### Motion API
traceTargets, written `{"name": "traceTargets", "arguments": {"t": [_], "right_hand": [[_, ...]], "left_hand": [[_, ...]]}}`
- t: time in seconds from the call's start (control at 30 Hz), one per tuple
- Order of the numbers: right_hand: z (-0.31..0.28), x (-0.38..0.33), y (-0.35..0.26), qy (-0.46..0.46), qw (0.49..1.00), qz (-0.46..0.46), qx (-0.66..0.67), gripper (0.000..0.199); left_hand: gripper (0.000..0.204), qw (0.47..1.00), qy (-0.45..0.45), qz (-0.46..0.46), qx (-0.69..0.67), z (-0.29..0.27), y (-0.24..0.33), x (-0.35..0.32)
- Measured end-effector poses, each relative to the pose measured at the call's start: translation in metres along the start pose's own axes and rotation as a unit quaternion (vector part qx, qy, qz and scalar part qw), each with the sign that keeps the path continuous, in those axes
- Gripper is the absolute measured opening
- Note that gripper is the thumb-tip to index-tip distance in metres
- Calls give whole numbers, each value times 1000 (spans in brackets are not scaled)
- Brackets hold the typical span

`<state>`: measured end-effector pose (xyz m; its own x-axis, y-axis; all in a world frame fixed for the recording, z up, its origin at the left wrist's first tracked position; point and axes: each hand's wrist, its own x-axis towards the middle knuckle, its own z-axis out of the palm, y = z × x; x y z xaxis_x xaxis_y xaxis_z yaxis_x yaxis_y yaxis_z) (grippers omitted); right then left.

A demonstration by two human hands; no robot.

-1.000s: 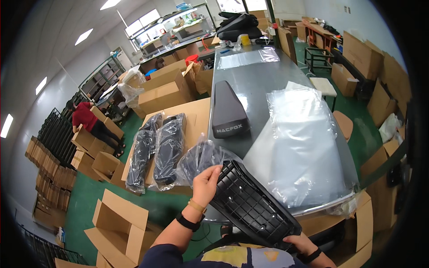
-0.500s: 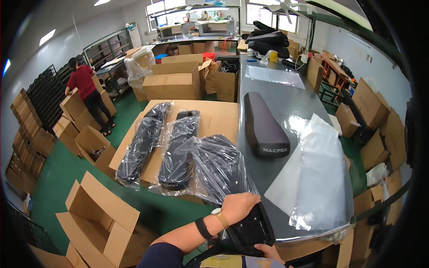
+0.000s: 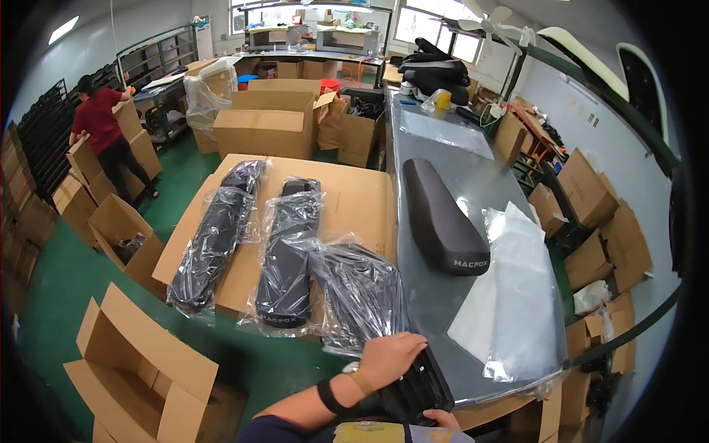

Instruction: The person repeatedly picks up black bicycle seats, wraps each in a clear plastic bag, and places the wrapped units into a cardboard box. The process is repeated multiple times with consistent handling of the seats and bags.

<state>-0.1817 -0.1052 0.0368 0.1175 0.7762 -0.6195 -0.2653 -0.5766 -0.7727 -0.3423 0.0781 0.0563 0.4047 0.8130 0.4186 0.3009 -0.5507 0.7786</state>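
Observation:
A long black seat [image 3: 419, 384], with its ribbed underside facing up, lies partly inside a clear plastic bag [image 3: 362, 288]. My left hand [image 3: 393, 360] is closed over the bag's mouth, where the plastic ends on the seat. At the seat's near end, my right hand [image 3: 442, 419] grips the bare edge; part of it is cut off by my clothing. Left of the bag lie two more black seats wrapped in clear plastic, a middle one [image 3: 284, 273] and a far-left one [image 3: 214, 247]. An unwrapped black seat [image 3: 443, 221] rests on the grey table.
The wrapped seats lie on a stack of flat cardboard [image 3: 354, 192]. A grey table [image 3: 413, 295] on the right bears clear plastic bags [image 3: 521, 303]. An open carton [image 3: 177, 369] stands at the lower left. Farther left, a person in red [image 3: 100, 133] stands beside boxes.
The view has shifted slightly. My left hand keeps its grip at the bag's mouth, and my right hand stays at the seat's near end. The person in red has turned somewhat.

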Motion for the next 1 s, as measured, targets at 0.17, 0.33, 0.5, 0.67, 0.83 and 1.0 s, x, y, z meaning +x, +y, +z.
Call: {"name": "traceTargets", "arguments": {"t": [0.17, 0.33, 0.5, 0.67, 0.83, 1.0], "right_hand": [[14, -6, -16, 37, 999, -8, 34, 56], [20, -7, -35, 51, 996, -31, 73, 56], [31, 9, -41, 30, 995, -26, 93, 55], [16, 58, -24, -52, 986, -56, -150, 47], [30, 129, 6, -144, 978, -45, 143, 31], [72, 234, 27, -242, 929, 43, 277, 29]], "left_hand": [[12, 997, 13, 45, -55, -8, 13, 15], [13, 990, 28, -35, -136, -46, -8, 36], [12, 992, -37, 7, -120, 12, 9, 8], [12, 988, -123, 82, -50, 40, 11, -9], [13, 992, -109, 64, 27, 41, -12, -9], [24, 987, -46, -21, 153, 28, -80, 12]]}}
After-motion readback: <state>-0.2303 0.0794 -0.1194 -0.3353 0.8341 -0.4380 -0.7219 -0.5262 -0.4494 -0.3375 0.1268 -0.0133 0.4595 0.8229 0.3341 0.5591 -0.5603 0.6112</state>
